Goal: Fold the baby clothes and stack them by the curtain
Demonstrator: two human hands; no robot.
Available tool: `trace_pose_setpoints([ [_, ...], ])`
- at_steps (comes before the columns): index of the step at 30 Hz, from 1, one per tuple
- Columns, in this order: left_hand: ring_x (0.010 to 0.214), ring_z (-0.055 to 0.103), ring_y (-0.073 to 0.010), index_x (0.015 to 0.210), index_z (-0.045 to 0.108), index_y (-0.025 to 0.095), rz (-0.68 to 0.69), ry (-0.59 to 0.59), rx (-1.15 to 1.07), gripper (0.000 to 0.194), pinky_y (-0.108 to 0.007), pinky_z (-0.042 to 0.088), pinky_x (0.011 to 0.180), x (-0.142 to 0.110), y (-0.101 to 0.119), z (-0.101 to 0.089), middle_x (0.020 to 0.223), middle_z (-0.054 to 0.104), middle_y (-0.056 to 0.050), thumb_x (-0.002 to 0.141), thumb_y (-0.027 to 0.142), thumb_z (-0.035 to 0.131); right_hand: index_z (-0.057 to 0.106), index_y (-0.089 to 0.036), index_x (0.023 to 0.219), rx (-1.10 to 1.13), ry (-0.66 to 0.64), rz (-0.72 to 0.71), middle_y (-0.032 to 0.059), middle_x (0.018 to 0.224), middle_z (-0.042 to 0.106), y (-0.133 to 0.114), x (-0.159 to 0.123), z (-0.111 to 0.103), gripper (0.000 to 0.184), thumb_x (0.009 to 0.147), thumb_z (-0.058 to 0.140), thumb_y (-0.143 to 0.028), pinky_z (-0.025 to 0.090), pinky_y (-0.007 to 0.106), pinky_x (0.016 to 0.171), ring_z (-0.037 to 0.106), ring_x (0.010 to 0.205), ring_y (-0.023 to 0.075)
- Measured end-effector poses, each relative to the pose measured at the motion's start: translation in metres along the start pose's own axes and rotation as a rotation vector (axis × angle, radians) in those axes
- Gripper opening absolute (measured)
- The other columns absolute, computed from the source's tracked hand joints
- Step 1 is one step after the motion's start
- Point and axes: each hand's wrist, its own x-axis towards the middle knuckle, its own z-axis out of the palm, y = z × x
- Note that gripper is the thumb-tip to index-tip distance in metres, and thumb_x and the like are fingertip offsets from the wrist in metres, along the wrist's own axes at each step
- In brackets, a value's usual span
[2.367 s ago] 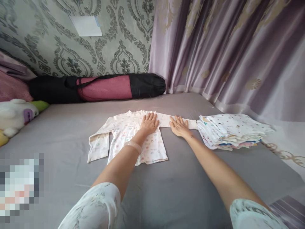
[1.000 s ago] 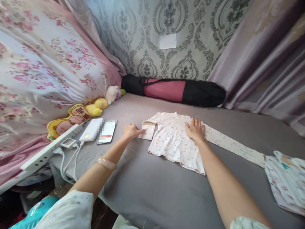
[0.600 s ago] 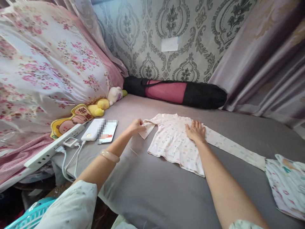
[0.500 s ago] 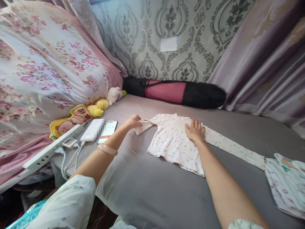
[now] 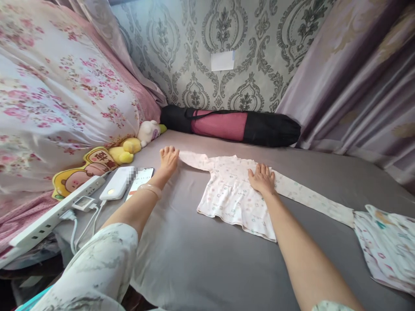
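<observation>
A small white long-sleeved shirt (image 5: 231,190) with a fine pastel print lies spread on the grey bed sheet (image 5: 181,255). My left hand (image 5: 169,159) is closed on the cuff end of its left sleeve, which is drawn out straight to the side. Flat on the shirt's upper right part, near the shoulder, rests my right hand (image 5: 262,178) with its fingers apart. The other sleeve stretches to the right, and its cuff meets a pile of folded printed clothes (image 5: 385,246).
A phone (image 5: 141,180), a white power bank (image 5: 117,183) and a power strip (image 5: 58,209) with cables lie at the left. Behind them are plush toys (image 5: 125,151). A black and pink rolled bag (image 5: 220,125) lies along the wall.
My left hand has moved left and slightly away from me, pulling the bent sleeve out straight. My right hand stays on the shirt. The view has shifted a little.
</observation>
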Motion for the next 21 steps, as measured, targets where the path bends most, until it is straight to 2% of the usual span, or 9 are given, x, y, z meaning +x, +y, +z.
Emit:
trace_pose_setpoints([
  [3, 0.112, 0.052, -0.0320, 0.103, 0.063, 0.017, -0.046, -0.201, 0.044, 0.034, -0.044, 0.031, 0.094, 0.006, -0.010, 0.015, 0.113, 0.063, -0.017, 0.084, 0.007, 0.036, 0.024, -0.005, 0.152, -0.008, -0.009, -0.001, 0.0154, 0.159, 0.021, 0.000, 0.001, 0.001, 0.070, 0.098, 0.013, -0.048, 0.011, 0.049, 0.117, 0.014, 0.147, 0.0259],
  [5, 0.107, 0.057, -0.0316, 0.101, 0.064, 0.017, -0.109, -0.286, 0.019, 0.032, -0.044, 0.032, 0.093, 0.013, -0.017, 0.018, 0.107, 0.067, -0.017, 0.082, 0.009, 0.040, 0.024, -0.005, 0.152, -0.008, -0.017, -0.001, 0.0155, 0.160, 0.020, 0.001, 0.002, 0.000, 0.069, 0.098, 0.013, -0.048, 0.011, 0.050, 0.117, 0.013, 0.147, 0.0263],
  [9, 0.109, 0.060, -0.0310, 0.108, 0.062, 0.016, -0.338, -0.317, -0.211, 0.030, -0.039, 0.040, 0.087, 0.026, -0.027, 0.018, 0.114, 0.067, -0.018, 0.082, 0.016, 0.046, 0.026, -0.004, 0.151, 0.033, -0.048, 0.008, 0.0171, 0.159, 0.020, 0.002, 0.003, -0.005, 0.068, 0.098, 0.020, -0.046, 0.012, 0.053, 0.117, 0.015, 0.147, 0.0290],
  [11, 0.109, 0.061, -0.0302, 0.109, 0.060, 0.015, -0.431, -0.317, -0.309, 0.028, -0.035, 0.044, 0.082, 0.031, -0.029, 0.020, 0.117, 0.066, -0.019, 0.087, 0.025, 0.045, 0.029, -0.004, 0.149, 0.050, 0.015, -0.015, 0.0179, 0.159, 0.022, -0.004, 0.002, -0.010, 0.063, 0.098, 0.027, -0.040, 0.011, 0.055, 0.116, 0.015, 0.146, 0.0303],
  [14, 0.107, 0.063, -0.0305, 0.097, 0.062, 0.016, -0.455, -0.325, -0.354, 0.029, -0.033, 0.047, 0.080, 0.037, -0.025, 0.028, 0.110, 0.068, -0.019, 0.088, 0.039, 0.048, 0.034, -0.007, 0.147, 0.074, 0.146, -0.201, 0.0151, 0.157, 0.029, -0.027, 0.000, -0.014, 0.054, 0.096, 0.027, -0.026, 0.008, 0.051, 0.117, 0.018, 0.146, 0.0266],
  [17, 0.107, 0.063, -0.0313, 0.089, 0.061, 0.017, -0.492, -0.344, -0.426, 0.030, -0.033, 0.048, 0.081, 0.042, -0.019, 0.033, 0.108, 0.068, -0.018, 0.083, 0.046, 0.057, 0.041, -0.010, 0.143, 0.140, 0.041, -0.419, 0.0115, 0.153, 0.039, -0.066, 0.000, -0.014, 0.051, 0.097, 0.024, -0.022, 0.015, 0.040, 0.118, 0.026, 0.143, 0.0224],
  [19, 0.109, 0.062, -0.0318, 0.087, 0.059, 0.017, -0.533, -0.348, -0.477, 0.028, -0.032, 0.048, 0.081, 0.044, -0.017, 0.034, 0.109, 0.067, -0.018, 0.078, 0.044, 0.062, 0.041, -0.009, 0.144, 0.167, -0.023, -0.489, 0.0114, 0.153, 0.039, -0.092, 0.003, -0.011, 0.051, 0.097, 0.024, -0.022, 0.016, 0.037, 0.118, 0.026, 0.144, 0.0221],
  [21, 0.106, 0.062, -0.0313, 0.084, 0.058, 0.018, -0.581, -0.336, -0.558, 0.024, -0.032, 0.048, 0.080, 0.045, -0.017, 0.034, 0.101, 0.069, -0.014, 0.073, 0.037, 0.068, 0.040, -0.008, 0.144, 0.190, -0.076, -0.506, 0.0122, 0.153, 0.038, -0.113, 0.006, -0.007, 0.052, 0.097, 0.024, -0.022, 0.018, 0.036, 0.117, 0.027, 0.144, 0.0224],
])
